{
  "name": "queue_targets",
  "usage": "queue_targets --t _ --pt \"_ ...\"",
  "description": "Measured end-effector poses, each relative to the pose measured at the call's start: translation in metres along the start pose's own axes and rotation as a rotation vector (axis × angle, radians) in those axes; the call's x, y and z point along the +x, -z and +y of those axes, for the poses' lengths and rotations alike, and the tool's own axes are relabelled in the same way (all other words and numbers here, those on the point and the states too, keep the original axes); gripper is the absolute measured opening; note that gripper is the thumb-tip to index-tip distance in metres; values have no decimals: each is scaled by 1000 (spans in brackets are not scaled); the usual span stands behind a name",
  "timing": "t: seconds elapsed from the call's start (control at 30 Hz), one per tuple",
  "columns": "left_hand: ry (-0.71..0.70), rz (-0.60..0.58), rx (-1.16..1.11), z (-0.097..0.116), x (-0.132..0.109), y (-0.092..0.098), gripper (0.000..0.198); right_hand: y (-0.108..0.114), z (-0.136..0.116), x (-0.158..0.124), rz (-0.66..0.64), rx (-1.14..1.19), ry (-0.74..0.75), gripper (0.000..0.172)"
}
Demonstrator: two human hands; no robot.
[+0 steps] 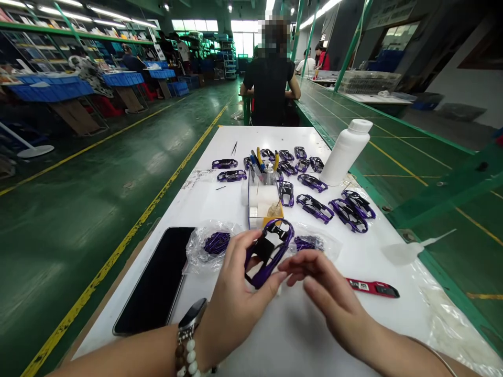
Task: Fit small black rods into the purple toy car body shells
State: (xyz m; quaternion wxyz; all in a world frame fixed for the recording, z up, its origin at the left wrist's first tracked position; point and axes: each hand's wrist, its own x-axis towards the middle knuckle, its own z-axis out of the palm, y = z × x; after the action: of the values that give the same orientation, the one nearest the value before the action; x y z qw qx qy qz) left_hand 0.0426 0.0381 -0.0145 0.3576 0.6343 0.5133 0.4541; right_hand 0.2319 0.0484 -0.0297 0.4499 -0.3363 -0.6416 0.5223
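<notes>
My left hand (236, 293) is closed around a purple and black toy car body shell (267, 248), which is tilted up above the white table. The thumb presses on its near side and the fingers wrap its left edge. Close to the shell's right side, my right hand (330, 288) has its thumb apart from its bent fingers; no held thing shows in it. Behind the hands lie a clear plastic bag with small purple parts (217, 243) and a second bag with similar parts (309, 243).
A tablet (155, 280) lies at left. A red-handled cutter (373, 288) and a dropper bottle (403, 252) lie at right. Farther back stand a tool holder (265, 193) with pliers and a white bottle (346, 152), among several car shells (314, 207). A person (271, 84) sits beyond the table.
</notes>
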Motion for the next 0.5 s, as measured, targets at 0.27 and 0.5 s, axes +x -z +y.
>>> queue_targets --t 0.27,0.5 --pt "-191 -395 253 4 -29 -9 110 -8 -5 0 116 162 -155 33" --pt "-332 -146 300 7 -12 6 69 28 -22 22 -108 423 -489 44"
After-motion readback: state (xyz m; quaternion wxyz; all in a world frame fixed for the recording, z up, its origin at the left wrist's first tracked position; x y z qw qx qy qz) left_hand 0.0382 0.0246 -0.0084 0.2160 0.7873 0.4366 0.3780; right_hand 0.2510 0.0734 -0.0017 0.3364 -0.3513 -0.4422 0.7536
